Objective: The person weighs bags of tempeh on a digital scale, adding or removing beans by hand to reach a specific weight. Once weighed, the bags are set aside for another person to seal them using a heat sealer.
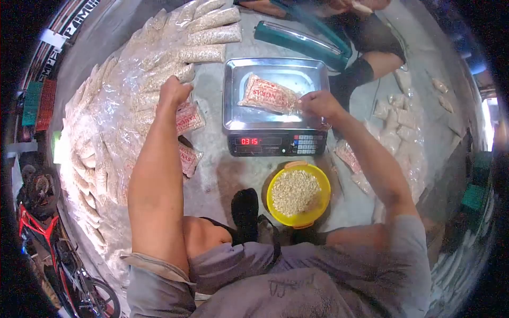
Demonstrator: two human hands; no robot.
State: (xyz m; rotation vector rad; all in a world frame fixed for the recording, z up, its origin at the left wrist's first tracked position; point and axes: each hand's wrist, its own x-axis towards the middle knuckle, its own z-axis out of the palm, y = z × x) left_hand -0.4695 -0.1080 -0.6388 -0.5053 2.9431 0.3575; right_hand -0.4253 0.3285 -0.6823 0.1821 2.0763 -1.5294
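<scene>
- While the right hand (318, 103) pinches the right end of a filled printed bag (269, 95) with closed fingers, that bag lies slantwise on the steel tray (233, 114) of a weighing scale (275, 143), inside the tray's raised rim with bare metal all round it.
- The left hand (174, 90) is curled shut at the near edge of a heap of filled clear bags (138, 69); I cannot tell whether it has hold of one or only presses on the plastic.
- Two more printed bags (188, 119) lie just right of the left forearm, one beside the wrist and one lower down, close to the scale's left edge.
- The scale's red display (249, 141) faces the person, and a yellow bowl of grain (298, 193) sits just in front of it, near but apart from it.
- Bare floor shows between the heap and the scale, and around the bowl.
- Beyond the tray's far edge lies a teal heat sealer (302, 41), with another person's dark-socked foot (352, 77) just to its right.
- A second spread of filled bags (395, 124) lies to the right of the right forearm.
</scene>
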